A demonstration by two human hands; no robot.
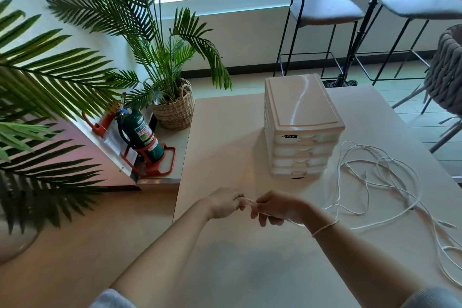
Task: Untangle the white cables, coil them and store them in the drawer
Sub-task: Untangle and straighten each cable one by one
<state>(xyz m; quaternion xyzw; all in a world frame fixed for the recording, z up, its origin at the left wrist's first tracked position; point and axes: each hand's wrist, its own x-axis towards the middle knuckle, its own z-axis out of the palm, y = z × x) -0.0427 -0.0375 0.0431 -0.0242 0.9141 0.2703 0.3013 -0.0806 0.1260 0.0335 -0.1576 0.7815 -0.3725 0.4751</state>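
White cables [390,182] lie in a loose tangle on the right side of the pale table [225,147], trailing toward the right front edge. A short stretch of one white cable runs between my two hands above the table's near left part. My left hand [225,204] pinches its end with curled fingers. My right hand [277,207] grips the same cable a little to the right, and the strand leaves under my right wrist toward the tangle. A small white drawer unit [300,127] stands beyond the hands, all its drawers pushed in.
Left of the table stand a green fire extinguisher [140,135] in an orange holder, a potted palm in a woven basket [175,107] and large palm fronds. Bar stools [327,10] and a woven chair [447,70] stand behind and right of the table.
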